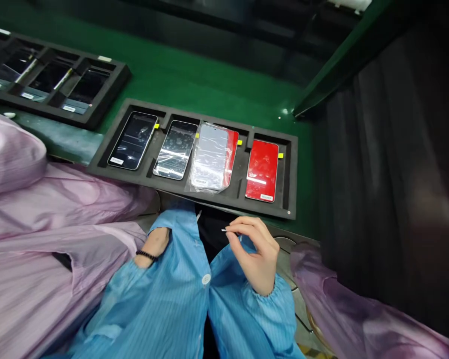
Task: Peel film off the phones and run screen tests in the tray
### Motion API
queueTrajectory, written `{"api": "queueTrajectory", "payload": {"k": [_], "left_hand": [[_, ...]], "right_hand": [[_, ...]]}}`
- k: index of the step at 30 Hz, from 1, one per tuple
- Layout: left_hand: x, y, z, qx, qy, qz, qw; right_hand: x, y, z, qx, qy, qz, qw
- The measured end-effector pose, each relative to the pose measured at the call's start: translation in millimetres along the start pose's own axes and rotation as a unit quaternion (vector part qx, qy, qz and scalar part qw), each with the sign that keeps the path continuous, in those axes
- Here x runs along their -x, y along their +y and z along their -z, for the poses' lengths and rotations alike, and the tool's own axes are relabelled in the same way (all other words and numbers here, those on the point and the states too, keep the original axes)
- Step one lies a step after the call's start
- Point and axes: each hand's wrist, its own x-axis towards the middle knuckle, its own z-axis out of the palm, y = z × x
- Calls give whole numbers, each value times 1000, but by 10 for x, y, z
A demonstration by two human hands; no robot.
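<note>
My right hand [256, 249] is raised in front of the blue coat, thumb and forefinger pinched on a thin white sliver [223, 230] too small to identify. It is just below the near edge of a dark foam tray [224, 199]. Only the wrist and back of my left hand [157, 242] show; its fingers are hidden inside the coat pocket. Lying in the tray are two dark-screened phones, one at the left [132, 142] and another beside it [175, 149]. A phone in clear plastic wrap [210, 157] overlaps a red-screened phone [233, 154]. Another red-screened phone [262, 172] occupies the right slot.
A second foam tray [108, 94] with several dark phones stands at the upper left of the green bench [209, 94]. People in pink clothing [78, 199] and purple clothing [333, 294] are close on both sides. A dark curtain [381, 149] hangs at the right.
</note>
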Motion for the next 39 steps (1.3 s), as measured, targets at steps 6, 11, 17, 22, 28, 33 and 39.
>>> {"api": "queueTrajectory", "payload": {"k": [6,11,17,22,28,33,39], "left_hand": [[246,564,554,59,-143,-11,988],[-103,1473,702,378,-174,-16,909],[-191,1682,557,481,-168,-2,860],[-188,1596,607,413,-63,-50,907],[-206,1478,705,145,43,-200,968],[-196,1476,668,45,66,-300,951],[-430,1434,799,-5,244,-155,957]], "right_hand": [[-96,-15,-94,5,38,79,996],[-159,-73,-46,121,55,253,958],[-92,-55,91,202,12,309,929],[-164,-112,-8,154,17,296,943],[-232,-214,-134,-5,34,24,999],[-235,-228,-176,-2,-18,-3,1000],[-182,-279,-108,-27,76,1,997]]}}
